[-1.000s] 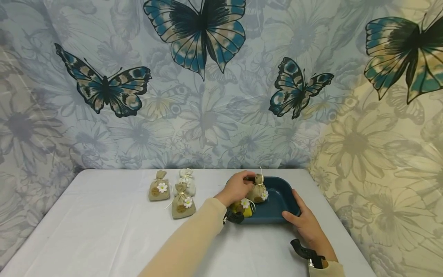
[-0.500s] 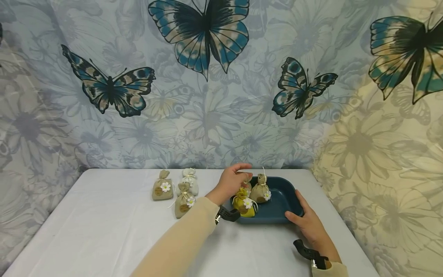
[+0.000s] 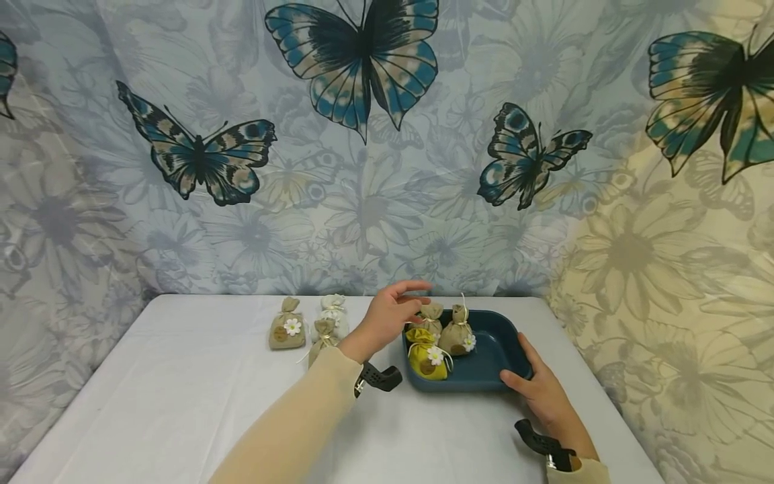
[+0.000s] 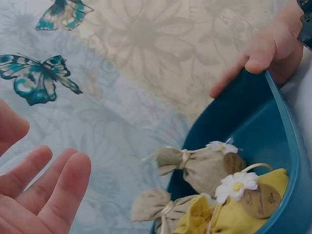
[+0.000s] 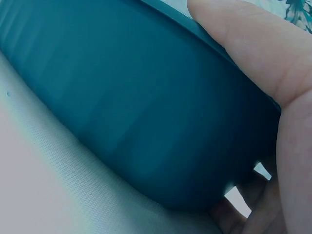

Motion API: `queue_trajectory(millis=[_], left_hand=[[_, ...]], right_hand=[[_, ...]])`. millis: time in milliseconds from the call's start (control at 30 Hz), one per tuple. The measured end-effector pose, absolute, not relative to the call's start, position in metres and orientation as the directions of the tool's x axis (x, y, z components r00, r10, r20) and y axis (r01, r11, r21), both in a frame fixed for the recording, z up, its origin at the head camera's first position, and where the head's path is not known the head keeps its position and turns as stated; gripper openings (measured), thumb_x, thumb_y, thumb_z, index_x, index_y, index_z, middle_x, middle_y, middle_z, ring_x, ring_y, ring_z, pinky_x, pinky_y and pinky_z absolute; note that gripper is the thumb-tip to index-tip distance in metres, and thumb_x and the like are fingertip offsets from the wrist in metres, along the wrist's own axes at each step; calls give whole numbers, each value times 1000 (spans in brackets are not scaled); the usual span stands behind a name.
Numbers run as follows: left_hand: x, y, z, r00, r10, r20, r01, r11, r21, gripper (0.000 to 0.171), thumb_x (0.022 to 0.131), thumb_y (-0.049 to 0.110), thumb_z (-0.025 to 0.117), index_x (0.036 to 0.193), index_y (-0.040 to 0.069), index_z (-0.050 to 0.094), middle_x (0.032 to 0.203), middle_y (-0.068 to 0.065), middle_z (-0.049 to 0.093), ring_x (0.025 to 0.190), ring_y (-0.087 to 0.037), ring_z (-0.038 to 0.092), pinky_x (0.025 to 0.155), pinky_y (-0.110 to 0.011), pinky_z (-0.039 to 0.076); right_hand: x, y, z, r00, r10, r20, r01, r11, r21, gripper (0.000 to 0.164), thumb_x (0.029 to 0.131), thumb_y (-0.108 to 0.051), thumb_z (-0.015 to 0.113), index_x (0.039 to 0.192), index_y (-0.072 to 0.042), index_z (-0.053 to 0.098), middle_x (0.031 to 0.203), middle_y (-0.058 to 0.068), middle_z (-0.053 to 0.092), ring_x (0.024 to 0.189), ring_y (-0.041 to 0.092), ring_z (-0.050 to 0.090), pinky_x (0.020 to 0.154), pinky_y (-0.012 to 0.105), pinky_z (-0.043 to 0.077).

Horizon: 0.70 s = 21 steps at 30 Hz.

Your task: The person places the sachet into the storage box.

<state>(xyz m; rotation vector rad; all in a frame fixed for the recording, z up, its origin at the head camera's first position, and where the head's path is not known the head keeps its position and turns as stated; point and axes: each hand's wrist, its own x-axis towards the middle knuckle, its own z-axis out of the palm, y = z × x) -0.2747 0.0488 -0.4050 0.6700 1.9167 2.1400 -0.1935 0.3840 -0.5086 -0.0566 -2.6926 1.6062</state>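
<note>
Head view: right of centre, a blue tray (image 3: 496,346) holds one yellow pouch (image 3: 421,366) and two beige pouches (image 3: 455,336); the left hand (image 3: 390,317), spread, hangs beside them. Left wrist view: all three, lower right. Right wrist view: upper right, the right hand (image 5: 295,92) grips the tray.

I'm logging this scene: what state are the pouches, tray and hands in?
Blue tray: upright, partly filled
Yellow pouch: cinched, in tray
Two beige pouches: cinched, in tray
Two other beige pouches: cinched, on table
White pouch: cinched, on table, partly hidden
Left hand: holding nothing
Right hand: gripping tray's end
</note>
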Motion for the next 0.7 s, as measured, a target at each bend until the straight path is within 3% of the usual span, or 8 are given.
queue_trajectory(millis=[167,700], left_hand=[[-268,31,-400,-870,432,237,182,-166,969,33,101,1,55,132,9,64,140,-6,54,115,-21,62,82,-42,56],[-246,-30,-394,-845,439,306,224,-230,947,43,97,0,62,139,-1,55,147,-11,46,124,-32,55,92,-43,51]], right_hand=[[-193,384,-508,-999,34,-18,32,468,-883,97,93,-25,74,162,-29,5,165,14,3,147,44,3,110,67,9],[-195,386,-509,-999,35,2,15,474,-880,98,93,-28,74,162,-29,5,164,16,4,146,45,4,110,67,8]])
